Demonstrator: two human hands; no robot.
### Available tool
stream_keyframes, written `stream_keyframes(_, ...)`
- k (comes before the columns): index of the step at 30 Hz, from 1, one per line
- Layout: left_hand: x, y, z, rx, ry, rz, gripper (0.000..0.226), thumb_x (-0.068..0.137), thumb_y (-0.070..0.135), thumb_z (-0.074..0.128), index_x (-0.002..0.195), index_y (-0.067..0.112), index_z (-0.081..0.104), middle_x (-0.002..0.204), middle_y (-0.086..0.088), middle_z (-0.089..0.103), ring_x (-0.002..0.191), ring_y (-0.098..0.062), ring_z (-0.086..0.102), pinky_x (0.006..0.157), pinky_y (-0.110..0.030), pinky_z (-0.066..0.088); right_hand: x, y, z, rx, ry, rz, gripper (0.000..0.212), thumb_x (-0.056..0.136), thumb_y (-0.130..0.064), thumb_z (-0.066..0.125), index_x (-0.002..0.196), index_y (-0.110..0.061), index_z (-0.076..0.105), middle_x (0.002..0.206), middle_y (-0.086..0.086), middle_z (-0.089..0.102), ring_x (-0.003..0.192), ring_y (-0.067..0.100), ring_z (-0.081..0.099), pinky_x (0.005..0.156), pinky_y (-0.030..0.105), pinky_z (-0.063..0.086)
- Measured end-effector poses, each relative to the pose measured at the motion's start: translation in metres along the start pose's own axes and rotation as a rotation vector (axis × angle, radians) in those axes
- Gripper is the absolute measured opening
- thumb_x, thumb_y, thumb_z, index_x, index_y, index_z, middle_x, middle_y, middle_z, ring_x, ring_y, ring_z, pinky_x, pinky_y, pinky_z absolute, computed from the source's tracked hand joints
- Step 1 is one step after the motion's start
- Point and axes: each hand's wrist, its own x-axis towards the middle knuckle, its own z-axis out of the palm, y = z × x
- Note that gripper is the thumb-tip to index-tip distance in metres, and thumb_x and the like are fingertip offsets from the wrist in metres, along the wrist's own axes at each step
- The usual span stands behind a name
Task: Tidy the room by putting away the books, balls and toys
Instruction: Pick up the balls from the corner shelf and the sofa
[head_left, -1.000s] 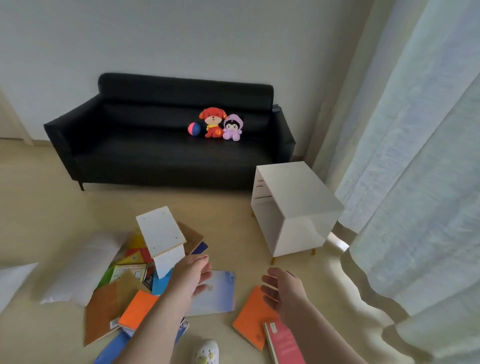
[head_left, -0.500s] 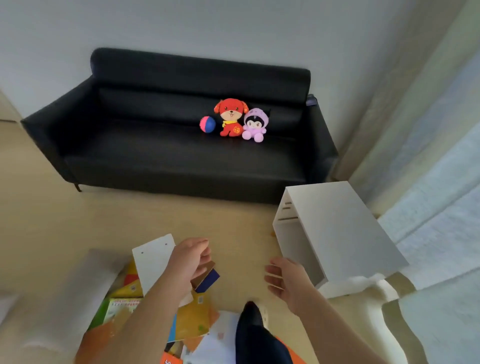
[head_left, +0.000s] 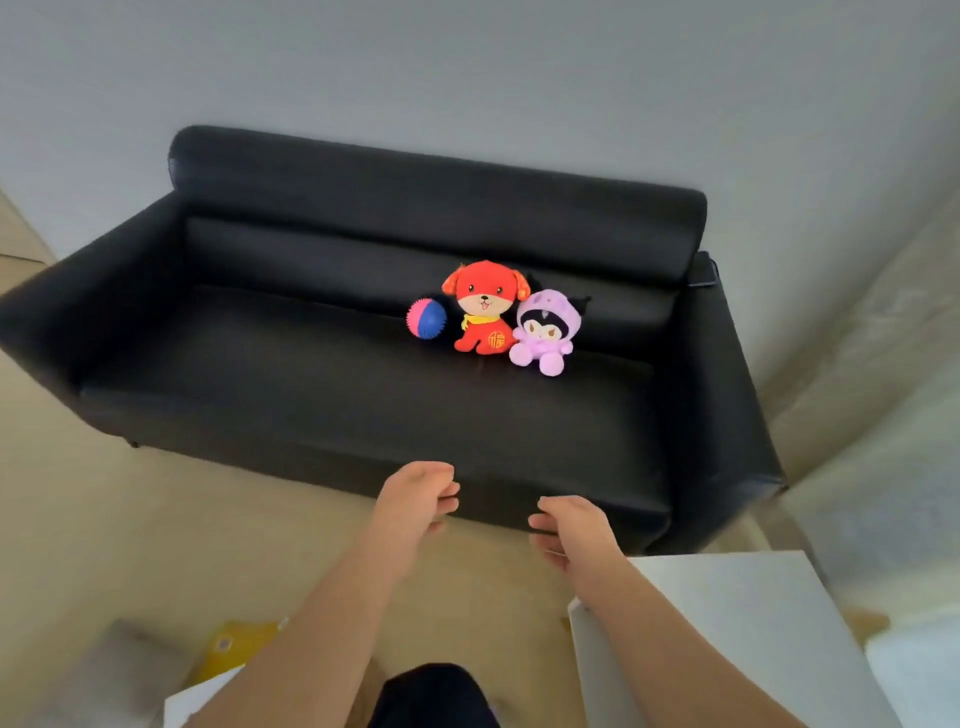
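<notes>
So the toys are all sitting on the seat of the black leather sofa (head_left: 311, 395), right of middle. The pink-and-blue spiky ball (head_left: 426, 318) is just beside the red plush dog (head_left: 485, 312), and the purple hooded plush doll (head_left: 545, 332) leans right up against the dog. Both hands are out in front of the sofa's front edge. The left hand (head_left: 413, 501) and right hand (head_left: 571, 527) have loosely curled fingers and hold nothing. A white wooden cabinet (head_left: 753, 623) is at lower right and a yellow book (head_left: 236, 644) lies on the floor at lower left.
</notes>
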Motion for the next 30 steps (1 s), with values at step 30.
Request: stream_keyframes(30,0.478,0.299,0.114,0.76,-0.067,0.2,0.023,0.092,0.02,0.051,0.114,0.02,0.057,0.113,-0.001,0.063,0.097,-0.016,0.059,0.083,-0.03,0.047,0.403,-0.354,0.122,-0.144,0.155,0.202,0.022,0.094,-0.017,0.052,0.113,-0.007,0.053,0.107,0.014,0.061,0.093,0.025,0.061,0.065,0.028,0.05)
